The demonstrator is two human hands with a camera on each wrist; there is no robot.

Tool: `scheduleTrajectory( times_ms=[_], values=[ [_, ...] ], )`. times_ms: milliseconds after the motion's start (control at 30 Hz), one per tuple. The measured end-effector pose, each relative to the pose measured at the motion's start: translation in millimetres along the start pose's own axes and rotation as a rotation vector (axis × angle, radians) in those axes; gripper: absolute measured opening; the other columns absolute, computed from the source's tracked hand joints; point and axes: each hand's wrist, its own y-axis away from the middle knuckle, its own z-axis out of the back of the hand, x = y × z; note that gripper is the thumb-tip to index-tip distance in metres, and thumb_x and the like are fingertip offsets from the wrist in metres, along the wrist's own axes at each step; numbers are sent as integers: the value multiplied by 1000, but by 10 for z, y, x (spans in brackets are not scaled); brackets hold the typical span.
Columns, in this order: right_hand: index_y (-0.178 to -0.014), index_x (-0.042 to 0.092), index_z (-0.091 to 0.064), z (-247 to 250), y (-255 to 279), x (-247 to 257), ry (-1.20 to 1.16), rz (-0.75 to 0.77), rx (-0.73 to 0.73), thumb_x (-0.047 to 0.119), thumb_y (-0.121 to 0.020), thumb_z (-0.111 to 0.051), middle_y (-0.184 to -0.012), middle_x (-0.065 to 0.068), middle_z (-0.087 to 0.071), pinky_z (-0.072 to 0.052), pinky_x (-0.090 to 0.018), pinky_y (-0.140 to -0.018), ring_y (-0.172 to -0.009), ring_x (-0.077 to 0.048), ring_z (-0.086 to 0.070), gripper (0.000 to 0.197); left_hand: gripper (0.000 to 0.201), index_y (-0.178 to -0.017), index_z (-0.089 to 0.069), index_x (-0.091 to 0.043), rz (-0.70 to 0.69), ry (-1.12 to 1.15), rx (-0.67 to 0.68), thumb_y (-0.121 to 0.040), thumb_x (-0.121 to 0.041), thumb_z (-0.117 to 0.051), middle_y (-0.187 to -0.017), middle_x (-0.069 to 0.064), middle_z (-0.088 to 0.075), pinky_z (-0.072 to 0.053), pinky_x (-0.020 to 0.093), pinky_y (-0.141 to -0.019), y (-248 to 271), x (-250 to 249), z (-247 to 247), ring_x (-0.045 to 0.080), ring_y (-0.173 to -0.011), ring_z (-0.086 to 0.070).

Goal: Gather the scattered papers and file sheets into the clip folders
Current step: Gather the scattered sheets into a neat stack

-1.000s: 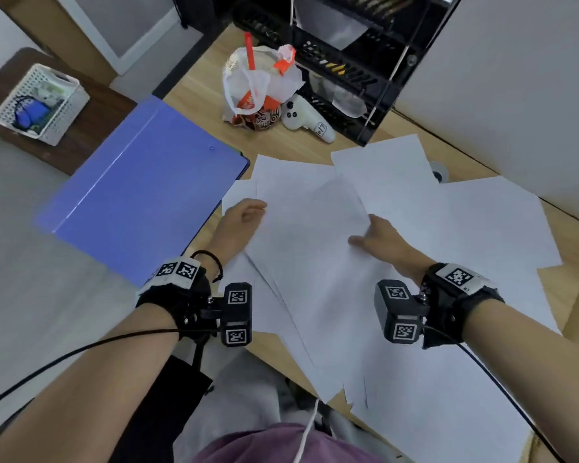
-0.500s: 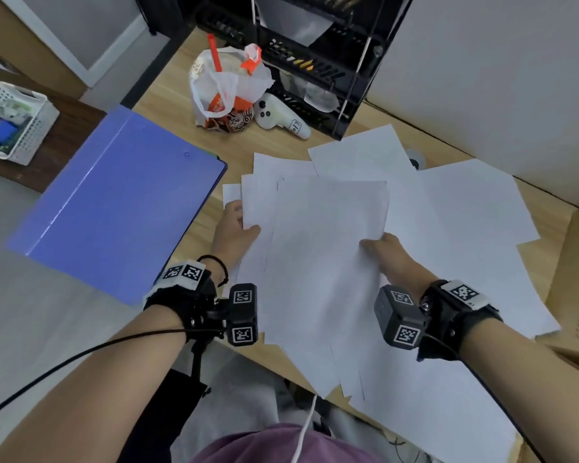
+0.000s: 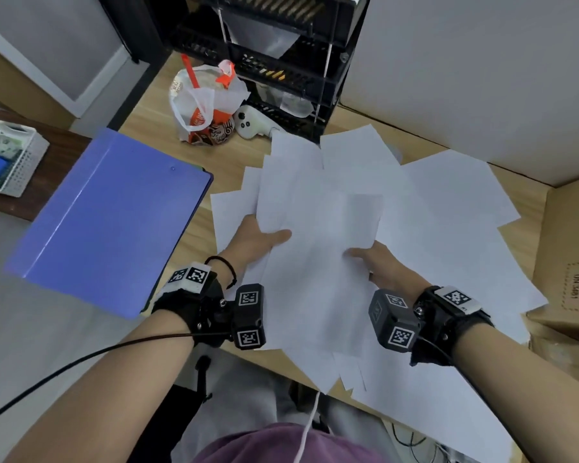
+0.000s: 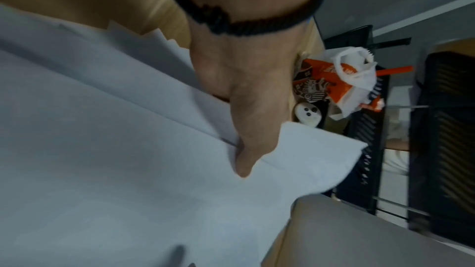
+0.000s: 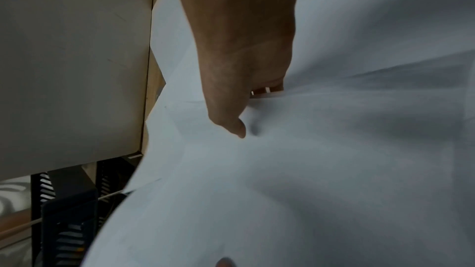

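Note:
A loose bundle of white paper sheets (image 3: 318, 235) is lifted between both hands over the wooden desk (image 3: 147, 128). My left hand (image 3: 259, 240) pinches its left edge, thumb on top (image 4: 244, 157) and fingers hidden beneath. My right hand (image 3: 373, 262) pinches the right edge, thumb on top (image 5: 231, 121), fingers under the sheets. More white sheets (image 3: 465, 208) lie scattered flat on the desk to the right and under the bundle. A closed blue clip folder (image 3: 111, 222) lies at the desk's left edge, overhanging it.
A drink cup in a plastic bag (image 3: 208, 108) and a white controller (image 3: 251, 123) stand behind the papers, before a black wire rack (image 3: 281, 61). A cardboard box (image 3: 572, 262) sits at the right. A white basket (image 3: 5, 155) rests on a side table, far left.
Both hands drew closer together and gathered the sheets into a bundle, which has risen off the desk. The thumbs now clamp the top sheet from both sides.

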Motion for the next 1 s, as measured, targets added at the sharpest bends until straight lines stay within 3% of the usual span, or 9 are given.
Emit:
scheduleTrajectory(
  times_ms=[133, 200, 300, 400, 500, 600, 700, 867, 1000],
  values=[
    [-127, 2, -55, 18, 73, 94, -77, 16, 6, 16, -82, -71, -88, -5, -65, -48, -25, -56, -72, -18, -62, 49, 18, -100, -64, -26, -114, 78, 65, -86, -18, -71, -94, -15, -72, -54, 16, -75, 252, -414, 45, 2, -88, -69],
    [-133, -5, -46, 4, 125, 177, -118, 43, 9, 19, -83, -71, -89, -7, -62, -48, -24, -52, -70, -17, -63, 62, 19, -96, -61, -30, -165, 109, 101, -88, -15, -69, -85, -20, -73, -53, 12, -65, 354, -601, 58, -4, -80, -69],
    [-143, 0, -38, -22, 255, 312, -211, 102, 25, 25, -79, -72, -101, -14, -65, -51, -27, -60, -73, -19, -65, 76, 23, -109, -62, -25, -201, 101, 183, -89, -15, -67, -106, -8, -73, -55, 20, -76, 437, -823, -20, 9, -97, -70],
    [-137, 6, -52, 15, 404, 389, -258, 176, 91, 29, -90, -61, -119, -14, -66, -53, -35, -82, -93, -24, -64, 53, 24, -113, -60, -24, -221, 48, 294, -91, -15, -64, -110, -7, -70, -54, 19, -77, 498, -990, -206, 6, -98, -69],
    [-133, 15, -58, 148, 546, 369, -323, 207, 73, 31, -93, -56, -120, -11, -66, -51, -41, -95, -99, -27, -57, 43, 37, -127, -55, -15, -240, -37, 411, -91, -16, -64, -119, 0, -68, -55, 25, -85, 534, -1138, -448, 12, -106, -67],
    [-129, 18, -61, 345, 720, 299, -412, 233, 27, 34, -96, -52, -105, -1, -70, -54, -33, -82, -91, -22, -63, 37, 46, -128, -54, -13, -246, -57, 459, -86, -21, -70, -122, 3, -68, -54, 33, -91, 538, -1251, -685, 18, -109, -66],
    [-116, 19, -64, 563, 852, 146, -579, 246, -9, 41, -97, -54, -89, 5, -70, -54, -25, -65, -77, -12, -68, 31, 35, -122, -58, -15, -253, -64, 523, -88, -18, -68, -118, 3, -69, -55, 32, -87, 565, -1358, -909, 19, -104, -68],
    [-108, 22, -66, 843, 1002, -148, -800, 238, -73, 48, -94, -52, -89, 3, -70, -51, -30, -75, -79, -13, -68, 33, 40, -124, -58, -13, -253, -61, 583, -86, -23, -66, -118, 7, -69, -55, 36, -90, 456, -1350, -1116, 25, -106, -68],
    [-105, 11, -66, 956, 1090, -331, -786, 181, -154, 35, -91, -64, -102, -8, -71, -52, -35, -88, -86, -19, -69, 28, 35, -122, -60, -15, -193, -133, 426, -89, -25, -68, -112, 2, -72, -54, 37, -91, 214, -1053, -1112, 19, -101, -70]
  ],
)
